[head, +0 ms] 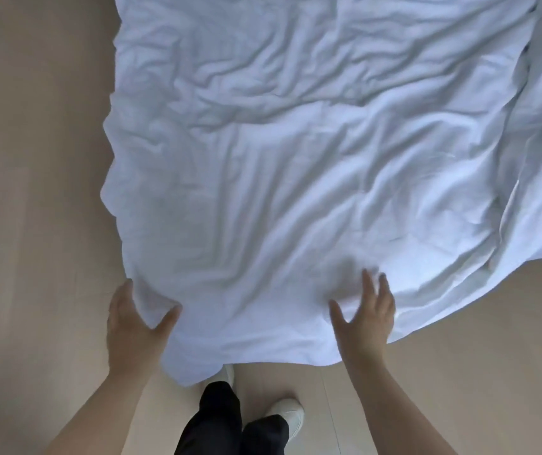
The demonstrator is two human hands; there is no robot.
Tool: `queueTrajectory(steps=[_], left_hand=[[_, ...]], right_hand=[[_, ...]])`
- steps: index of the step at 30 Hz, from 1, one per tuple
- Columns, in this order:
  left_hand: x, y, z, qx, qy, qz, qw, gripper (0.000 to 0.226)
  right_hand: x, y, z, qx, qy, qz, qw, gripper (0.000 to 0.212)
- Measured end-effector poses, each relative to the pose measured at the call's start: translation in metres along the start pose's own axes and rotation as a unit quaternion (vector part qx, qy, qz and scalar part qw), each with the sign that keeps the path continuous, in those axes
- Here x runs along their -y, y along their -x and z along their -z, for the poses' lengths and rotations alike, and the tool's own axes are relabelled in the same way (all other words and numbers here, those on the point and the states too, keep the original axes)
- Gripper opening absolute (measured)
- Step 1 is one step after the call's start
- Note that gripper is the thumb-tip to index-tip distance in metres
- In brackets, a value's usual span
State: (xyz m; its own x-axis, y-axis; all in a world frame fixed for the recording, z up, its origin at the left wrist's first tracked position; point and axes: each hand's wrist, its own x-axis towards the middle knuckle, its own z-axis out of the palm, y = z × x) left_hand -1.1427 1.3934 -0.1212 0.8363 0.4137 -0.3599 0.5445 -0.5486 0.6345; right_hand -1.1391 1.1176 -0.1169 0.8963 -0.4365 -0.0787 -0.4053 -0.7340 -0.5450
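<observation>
At the person's feet hangs the near edge of the wrinkled white cloth bed sheet (295, 175), which spreads wide away over the beige floor (33, 192). It seems light, soft and limp, so it will sag; better to take it at the hem. The left hand (138, 323) pinches the hem, thumb on top. The right hand (369, 313) lies on the cloth with spread fingers and holds nothing.

A plain white crumpled fabric sheet (295, 159) is shown unpatterned (grey-blue shading is seen in its folds). The smooth beige plank floor (33, 159) is marked by faint paler bands. Loose black cloth trousers (220, 418) and white shoes (287, 413) are shown plain.
</observation>
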Motion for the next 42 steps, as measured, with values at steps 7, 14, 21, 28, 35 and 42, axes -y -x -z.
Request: queueTrajectory(steps=[7, 14, 21, 28, 35, 42], left_hand=[[-0.036, -0.028, -0.001, 0.012, 0.005, 0.112, 0.994, 0.031], [-0.029, 0.002, 0.06, -0.063, -0.028, 0.074, 0.995, 0.042], [-0.039, -0.014, 0.042, -0.009, -0.16, 0.114, 0.981, 0.02], [-0.16, -0.019, -0.071, -0.006, -0.207, -0.318, 0.925, 0.045], [-0.309, 0.026, -0.268, 0.161, -0.264, -0.27, 0.912, 0.101], [-0.387, 0.049, -0.377, 0.178, -0.309, -0.239, 0.903, 0.109]], right_hand=[[0.024, -0.023, -0.029, 0.156, 0.168, 0.143, 0.963, 0.086], [0.04, -0.023, -0.018, 0.032, 0.14, 0.234, 0.962, 0.051], [0.035, -0.042, -0.003, 0.161, 0.251, 0.239, 0.924, 0.047], [-0.032, -0.122, 0.08, 0.154, 0.307, 0.096, 0.934, 0.057], [-0.165, -0.217, 0.156, 0.089, 0.313, 0.101, 0.94, 0.055], [-0.189, -0.313, 0.2, -0.057, 0.123, 0.221, 0.966, 0.036]])
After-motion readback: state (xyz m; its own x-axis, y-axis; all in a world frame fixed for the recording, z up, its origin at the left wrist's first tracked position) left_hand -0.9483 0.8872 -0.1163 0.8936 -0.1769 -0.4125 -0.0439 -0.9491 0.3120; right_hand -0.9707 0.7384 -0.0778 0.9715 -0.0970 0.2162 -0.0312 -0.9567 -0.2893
